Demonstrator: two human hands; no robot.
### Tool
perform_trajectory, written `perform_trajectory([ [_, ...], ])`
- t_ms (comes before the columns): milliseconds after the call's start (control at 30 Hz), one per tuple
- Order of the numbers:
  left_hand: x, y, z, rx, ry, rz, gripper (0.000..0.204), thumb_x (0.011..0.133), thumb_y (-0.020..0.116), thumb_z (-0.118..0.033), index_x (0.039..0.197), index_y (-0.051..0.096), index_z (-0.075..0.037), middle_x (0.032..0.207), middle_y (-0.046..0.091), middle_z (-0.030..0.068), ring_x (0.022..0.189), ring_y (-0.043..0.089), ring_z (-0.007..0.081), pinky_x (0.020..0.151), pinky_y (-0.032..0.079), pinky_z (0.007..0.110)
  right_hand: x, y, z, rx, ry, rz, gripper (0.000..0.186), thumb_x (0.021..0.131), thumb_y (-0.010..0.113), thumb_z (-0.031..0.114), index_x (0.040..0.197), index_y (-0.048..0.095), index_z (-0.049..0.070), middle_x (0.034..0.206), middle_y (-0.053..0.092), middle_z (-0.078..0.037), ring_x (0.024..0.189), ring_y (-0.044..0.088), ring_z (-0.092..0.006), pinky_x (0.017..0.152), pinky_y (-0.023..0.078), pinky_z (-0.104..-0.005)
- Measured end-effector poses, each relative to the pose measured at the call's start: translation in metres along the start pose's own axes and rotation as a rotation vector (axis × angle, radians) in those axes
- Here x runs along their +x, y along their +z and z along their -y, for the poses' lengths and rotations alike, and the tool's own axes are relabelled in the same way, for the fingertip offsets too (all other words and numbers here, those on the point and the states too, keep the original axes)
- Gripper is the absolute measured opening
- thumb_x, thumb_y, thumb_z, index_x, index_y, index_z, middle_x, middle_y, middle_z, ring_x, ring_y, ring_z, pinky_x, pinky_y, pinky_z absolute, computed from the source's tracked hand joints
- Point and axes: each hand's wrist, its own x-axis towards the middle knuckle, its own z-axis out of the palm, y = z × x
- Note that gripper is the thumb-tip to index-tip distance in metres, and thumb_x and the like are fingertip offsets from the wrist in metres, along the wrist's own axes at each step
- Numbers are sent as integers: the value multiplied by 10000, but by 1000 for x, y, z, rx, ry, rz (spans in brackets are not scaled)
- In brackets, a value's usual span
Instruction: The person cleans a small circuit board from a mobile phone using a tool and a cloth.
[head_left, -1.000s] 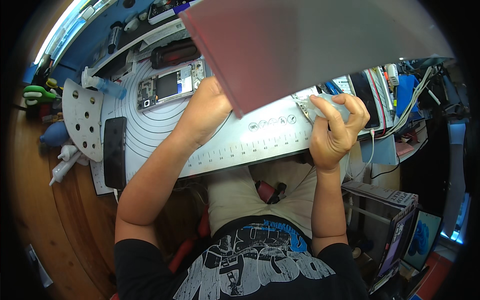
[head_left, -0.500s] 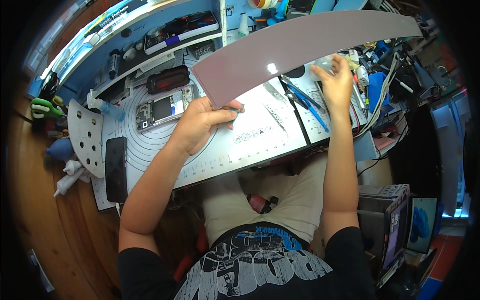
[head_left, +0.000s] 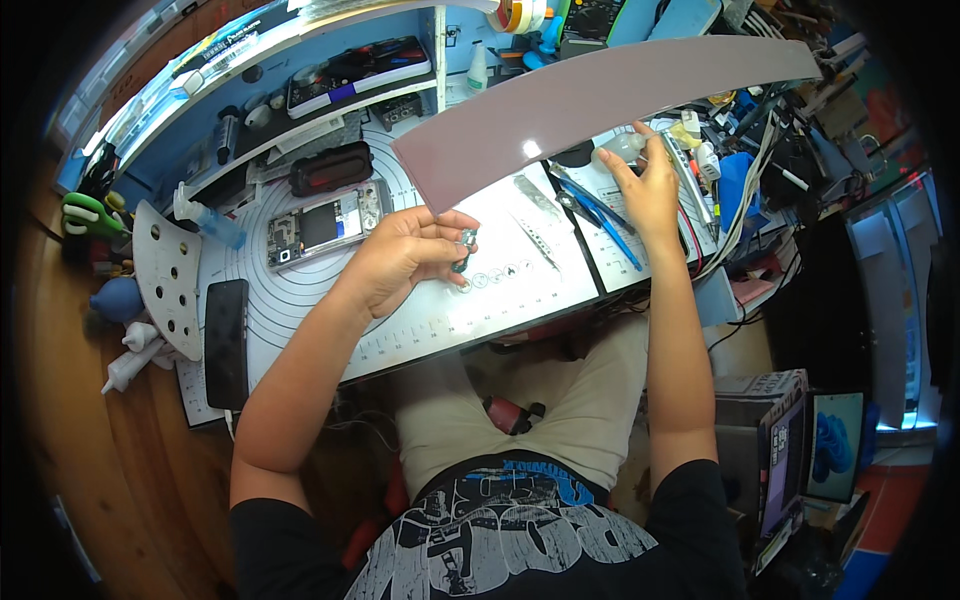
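A small green circuit board (head_left: pixel 465 250) is pinched between the thumb and fingers of my left hand (head_left: pixel 400 258), above the white work mat (head_left: pixel 420 325). Farther right, my right hand (head_left: pixel 650 195) has its thumb and fingers around a translucent bottle (head_left: pixel 627 146), partly covered by the hand and the panel above. An opened phone (head_left: pixel 325 228) with its inner parts exposed lies beyond my left hand. Blue-handled pliers (head_left: pixel 598 208) and metal tweezers (head_left: pixel 537 238) rest on the mat between my hands.
A long mauve panel (head_left: pixel 600 95) spans above the bench, hiding part of it. A dark phone (head_left: pixel 227 340) with a cable lies at the left edge, beside a perforated white holder (head_left: pixel 168 270). Cables (head_left: pixel 745 200) and small tools crowd the right side. Shelves (head_left: pixel 300 130) stand behind.
My right hand has come slightly nearer and to the left, the bottle along with it. My left hand has turned a little, showing more of the circuit board. The whole view has shifted slightly.
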Motion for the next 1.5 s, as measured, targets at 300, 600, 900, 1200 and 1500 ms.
perform_trajectory([
  [300,3,0,0,-35,-13,31,336,894,693,24,1227,650,24,1061,683,88,1039,698,171,794,631,332,16,-10,0,-50,92,204,615,775,878,343,1213,655,-27,1034,747,-223,883,733,-315,822,560,-395],
  [600,1,-1,2,-55,-18,-3,321,916,685,20,1232,629,25,1019,700,112,968,723,188,796,654,330,-47,-32,51,-163,-29,335,166,899,728,143,864,747,-18,816,704,-137,826,708,-348,758,544,-440],
  [900,3,0,1,-50,-37,-1,294,923,686,19,1210,630,42,991,707,125,924,732,188,768,665,311,-37,-17,42,-308,-243,267,132,888,647,100,947,716,3,862,705,-199,785,694,-394,747,560,-497],
  [1200,1,-5,1,-47,-59,8,295,911,689,23,1199,632,50,1008,690,130,932,722,186,784,661,309,-25,-51,51,-531,370,397,522,819,808,487,846,774,-34,749,709,-271,703,712,-430,690,555,-480],
  [1500,4,-2,-2,-15,-55,26,292,919,685,15,1204,631,53,1021,687,133,935,720,189,785,658,310,23,-27,-2,-296,272,37,851,714,856,596,1148,699,-119,936,738,-266,879,736,-370,821,556,-428],
])
